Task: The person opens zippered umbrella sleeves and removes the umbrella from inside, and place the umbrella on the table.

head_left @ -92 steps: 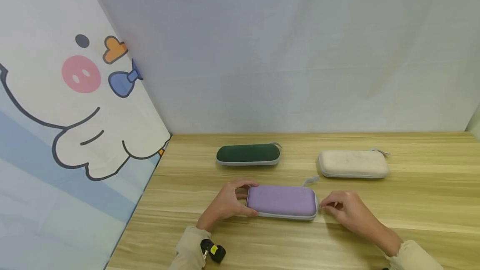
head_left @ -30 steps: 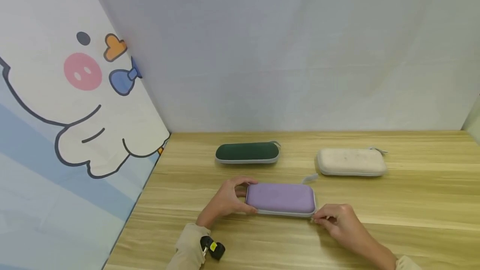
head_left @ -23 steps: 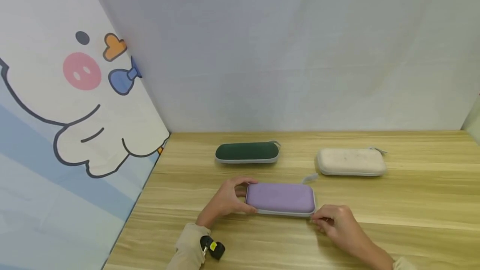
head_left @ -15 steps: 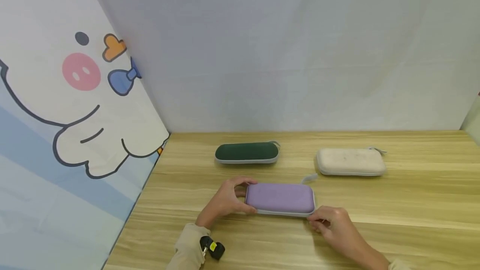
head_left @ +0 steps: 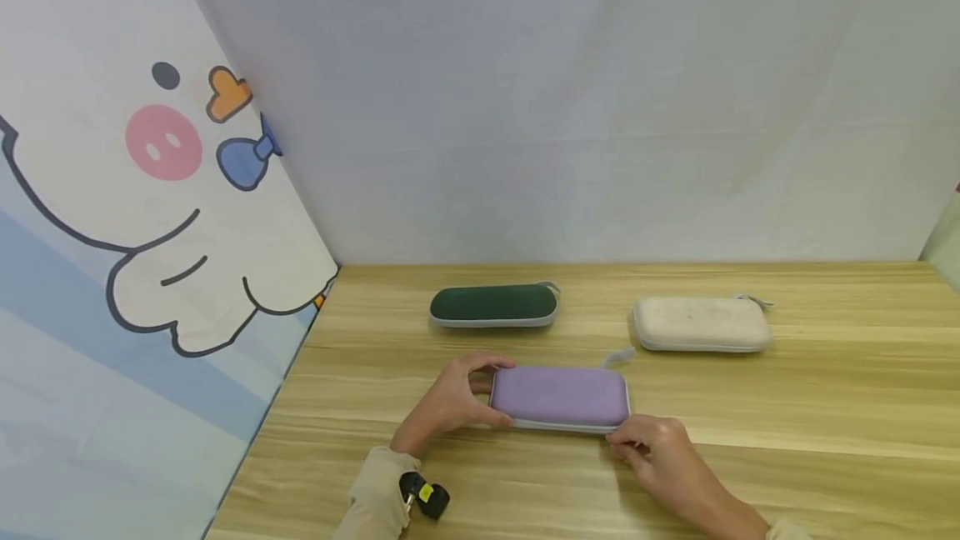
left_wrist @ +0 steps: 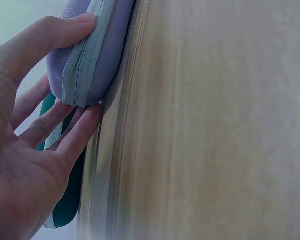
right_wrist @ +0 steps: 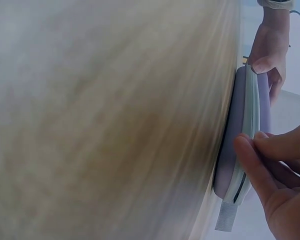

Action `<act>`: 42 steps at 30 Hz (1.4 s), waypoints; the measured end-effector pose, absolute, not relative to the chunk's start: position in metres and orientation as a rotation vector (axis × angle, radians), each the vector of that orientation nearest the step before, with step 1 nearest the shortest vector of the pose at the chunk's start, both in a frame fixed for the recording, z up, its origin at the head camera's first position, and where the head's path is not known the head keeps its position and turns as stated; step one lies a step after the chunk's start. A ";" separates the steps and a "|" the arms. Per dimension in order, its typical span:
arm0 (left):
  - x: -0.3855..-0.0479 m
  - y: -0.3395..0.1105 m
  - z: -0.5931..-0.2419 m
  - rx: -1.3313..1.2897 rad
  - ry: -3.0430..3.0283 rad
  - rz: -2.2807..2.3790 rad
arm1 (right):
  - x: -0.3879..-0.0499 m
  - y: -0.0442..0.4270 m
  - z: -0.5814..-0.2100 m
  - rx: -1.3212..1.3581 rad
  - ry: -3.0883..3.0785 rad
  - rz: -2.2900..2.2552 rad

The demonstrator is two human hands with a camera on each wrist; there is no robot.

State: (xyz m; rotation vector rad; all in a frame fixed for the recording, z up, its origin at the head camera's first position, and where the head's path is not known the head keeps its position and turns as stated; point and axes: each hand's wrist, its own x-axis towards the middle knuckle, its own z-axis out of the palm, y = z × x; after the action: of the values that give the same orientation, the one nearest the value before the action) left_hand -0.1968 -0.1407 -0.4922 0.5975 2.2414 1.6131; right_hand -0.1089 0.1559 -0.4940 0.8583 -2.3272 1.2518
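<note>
A purple hard zippered case (head_left: 558,396) lies on the table, its grey zipper band (right_wrist: 250,100) running round the side. My left hand (head_left: 453,398) holds the case's left end, thumb on the front side and fingers round the back. At the front right corner, my right hand (head_left: 663,458) pinches thumb and forefinger together at the zipper; the zipper pull is hidden between them. Behind these fingers, towards the right end, the right wrist view shows a dark parted gap in the zipper (right_wrist: 240,188). A grey strap loop (head_left: 619,357) sticks out at the back right corner.
A dark green zippered case (head_left: 493,305) lies behind the purple one, to the left. Farther right is a cream zippered case (head_left: 702,324). The wooden table (head_left: 847,407) meets a pale cloth wall at the back and a cartoon-printed panel (head_left: 247,290) on the left.
My right hand has moved from the case's right end round the front corner and a little left along the front edge. My left hand keeps its hold on the left end.
</note>
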 end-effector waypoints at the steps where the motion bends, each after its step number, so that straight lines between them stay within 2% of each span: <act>1: -0.197 -0.141 -0.492 0.598 2.236 1.615 | -0.108 0.155 -0.493 0.860 -2.327 1.250; 12: -0.183 -0.139 -0.458 0.591 2.176 1.632 | -0.103 0.149 -0.481 0.863 -2.365 1.202; 42: -0.185 -0.136 -0.460 0.560 2.193 1.612 | -0.111 0.135 -0.488 0.916 -2.344 1.207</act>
State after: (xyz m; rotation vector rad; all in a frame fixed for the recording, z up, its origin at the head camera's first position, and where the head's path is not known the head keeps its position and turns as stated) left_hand -0.1852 -0.1364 -0.4599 0.5604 2.1930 1.6124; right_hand -0.1113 0.1347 -0.4879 0.9157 -2.3436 1.2068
